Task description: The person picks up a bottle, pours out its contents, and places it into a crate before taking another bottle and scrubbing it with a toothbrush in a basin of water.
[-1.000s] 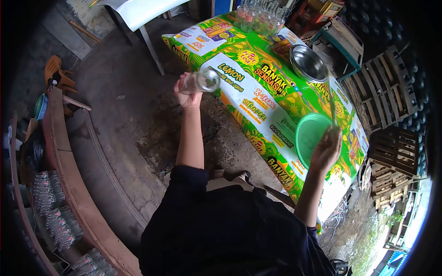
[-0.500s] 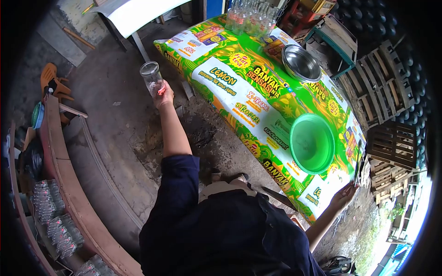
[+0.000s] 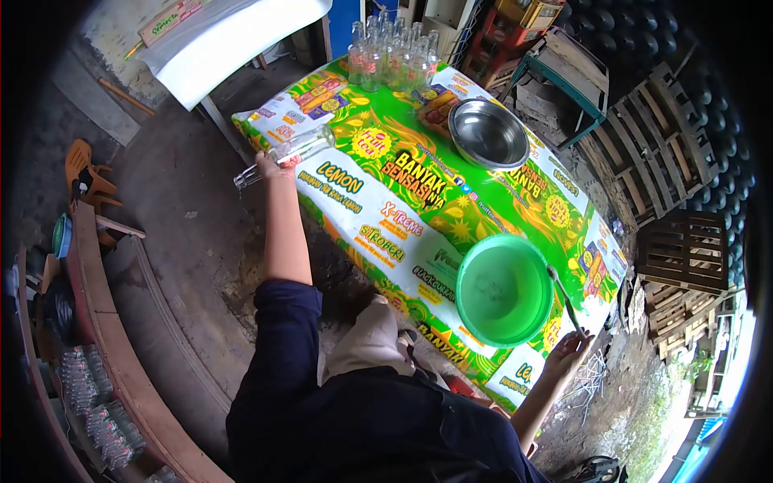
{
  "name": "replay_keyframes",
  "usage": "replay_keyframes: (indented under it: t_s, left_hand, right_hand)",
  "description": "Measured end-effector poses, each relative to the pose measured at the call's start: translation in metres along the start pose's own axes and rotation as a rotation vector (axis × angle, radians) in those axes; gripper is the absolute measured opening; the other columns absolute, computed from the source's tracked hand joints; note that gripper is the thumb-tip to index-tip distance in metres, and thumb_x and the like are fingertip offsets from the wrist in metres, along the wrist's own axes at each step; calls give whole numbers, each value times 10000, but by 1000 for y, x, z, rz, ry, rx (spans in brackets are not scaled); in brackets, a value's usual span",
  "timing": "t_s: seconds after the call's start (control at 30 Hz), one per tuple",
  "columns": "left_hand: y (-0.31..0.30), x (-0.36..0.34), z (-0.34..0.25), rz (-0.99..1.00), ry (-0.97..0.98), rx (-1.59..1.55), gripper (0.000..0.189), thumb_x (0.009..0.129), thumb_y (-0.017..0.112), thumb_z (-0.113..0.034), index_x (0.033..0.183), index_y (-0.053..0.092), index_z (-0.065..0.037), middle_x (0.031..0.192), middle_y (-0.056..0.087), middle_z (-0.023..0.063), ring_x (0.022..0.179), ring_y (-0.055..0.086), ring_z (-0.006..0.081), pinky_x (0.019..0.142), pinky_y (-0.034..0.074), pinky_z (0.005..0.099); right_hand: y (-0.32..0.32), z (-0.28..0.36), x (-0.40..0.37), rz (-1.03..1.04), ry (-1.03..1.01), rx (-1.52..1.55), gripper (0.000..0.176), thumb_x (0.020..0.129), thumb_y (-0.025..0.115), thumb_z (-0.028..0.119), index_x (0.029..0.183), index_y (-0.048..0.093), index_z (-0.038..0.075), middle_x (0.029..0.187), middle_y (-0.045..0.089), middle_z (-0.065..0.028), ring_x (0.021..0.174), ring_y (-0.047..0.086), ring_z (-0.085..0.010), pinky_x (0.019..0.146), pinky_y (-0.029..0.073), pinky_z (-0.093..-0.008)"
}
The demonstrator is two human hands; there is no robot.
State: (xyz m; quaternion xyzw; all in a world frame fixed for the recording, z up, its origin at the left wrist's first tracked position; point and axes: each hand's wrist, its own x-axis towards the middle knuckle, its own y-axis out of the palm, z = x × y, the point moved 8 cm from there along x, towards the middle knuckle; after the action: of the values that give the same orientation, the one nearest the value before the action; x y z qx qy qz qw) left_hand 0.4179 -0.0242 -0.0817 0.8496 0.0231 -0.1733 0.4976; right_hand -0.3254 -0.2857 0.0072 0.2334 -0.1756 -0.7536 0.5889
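Observation:
My left hand [image 3: 275, 167] is closed around a clear glass bottle [image 3: 312, 144] with red print, held out over the table's far left edge. The bottle lies tilted on its side, neck toward the lower left, with drops at its mouth. At the table's right edge, my right hand [image 3: 570, 351] pinches a long thin dark tool like a bottle brush [image 3: 567, 302], its paler tip pointing up beside the basin. The green plastic basin [image 3: 463, 282] holds water and stands on the table near my right hand.
A printed green cover lies over the table [image 3: 386, 213]. Several clear bottles [image 3: 394, 55] stand at its far end, near a steel bowl [image 3: 489, 133]. Pallets [image 3: 656, 141] and crates are beyond on the right; more bottles [image 3: 84, 382] sit low on the left.
The bottle has gone from upright to tilted, neck toward the lower left, as my left hand turned. My view has shifted, and the brush-like tool now angles toward the basin.

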Motion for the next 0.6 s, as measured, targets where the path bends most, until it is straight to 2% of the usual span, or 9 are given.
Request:
replay_keyframes:
  t_s: [0.03,0.07,0.17,0.23,0.33,0.4,0.5,0.53,0.6]
  left_hand:
    - [18,14,17,136,7,-11,414,869,329,-320,1076,456,15,1072,519,149,996,510,324,829,424,537]
    - [25,30,33,133,27,-5,379,815,417,-265,1052,456,28,1049,526,156,934,533,315,780,453,508]
    - [54,34,74,-222,151,137,427,654,681,-99,979,458,67,980,548,178,747,604,288,634,540,424]
    - [95,25,96,-257,167,388,367,619,707,-94,877,498,62,929,574,154,690,593,240,597,531,377]
    - [154,53,136,-77,301,620,319,603,722,-130,784,527,46,900,584,132,667,585,217,614,495,350]
    - [190,51,155,0,417,854,317,588,728,-159,756,538,30,870,589,127,685,583,222,650,475,350]
    - [232,80,185,295,804,979,342,563,731,-196,763,545,11,811,583,130,751,571,259,710,446,354]
    - [232,89,200,290,680,1049,331,545,729,-214,749,550,-24,792,573,143,818,557,282,733,432,357]
    - [243,91,210,359,758,1180,327,548,729,-218,739,541,-30,794,578,151,813,562,287,715,435,357]
  right_hand:
    - [10,-4,1,-32,9,2,301,848,549,286,1070,477,97,807,584,1,654,534,-38,395,320,-115]
    - [17,-5,-2,-72,21,-1,301,849,547,283,1069,476,92,812,585,-4,655,535,-39,398,322,-116]
    - [25,-5,-12,-183,-61,49,293,847,556,265,1021,492,39,799,583,-28,647,539,-49,426,356,-110]
    - [22,-8,-11,-168,-57,43,283,843,563,263,1002,497,39,774,584,-32,639,542,-53,454,399,-124]
    - [30,-13,-11,-41,-28,-57,346,874,511,279,1078,451,6,874,536,-47,768,513,-98,715,426,-214]
    - [29,-13,-19,-212,-74,-51,349,870,517,286,1061,457,0,876,537,-53,782,518,-88,693,441,-196]
    - [32,-18,-26,-287,-95,-44,332,870,516,279,1041,472,-2,872,541,-61,734,529,-79,638,460,-177]
    - [31,-20,-26,-285,-113,-49,330,871,515,278,1039,474,-3,870,542,-62,720,531,-78,629,460,-176]
    - [29,-21,-27,-310,-135,-54,322,872,513,273,1032,483,-5,864,545,-66,681,533,-75,593,458,-169]
